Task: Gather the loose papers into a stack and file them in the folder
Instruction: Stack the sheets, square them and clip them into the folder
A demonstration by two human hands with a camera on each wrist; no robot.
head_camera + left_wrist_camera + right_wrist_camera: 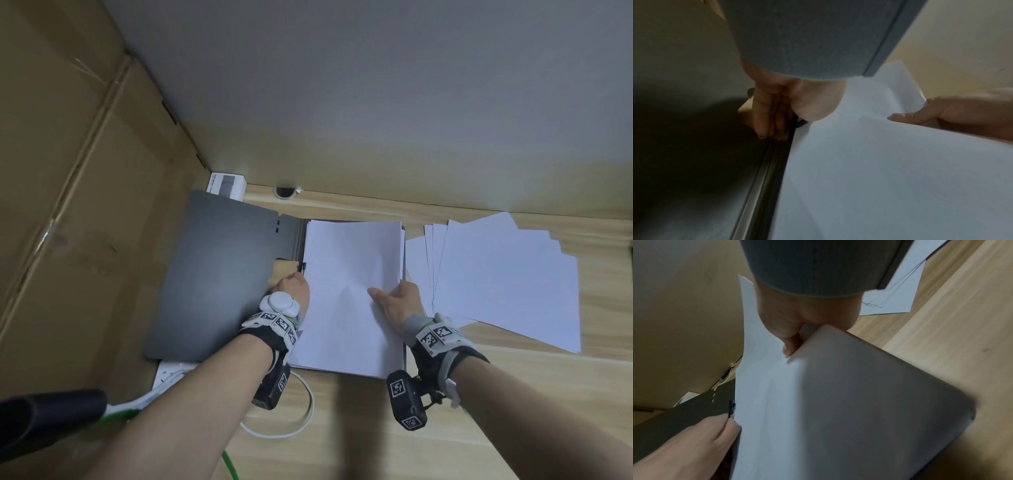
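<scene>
Cardboard wall [68, 205] hems in the left, fanned loose papers [496, 281] crowd the right, a white cable [301, 421] loops nearby, bare bench [479, 428] open up front.

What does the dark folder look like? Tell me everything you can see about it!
The folder is dark grey, matte and stiff-looking, lying open flat on the wooden desk. Its left cover has a notch cut near the spine and two small slots. A black clip sits along the spine. A stack of white papers covers its right half. The left hand works at the clip; the right hand grips the stack's right edge.
</scene>
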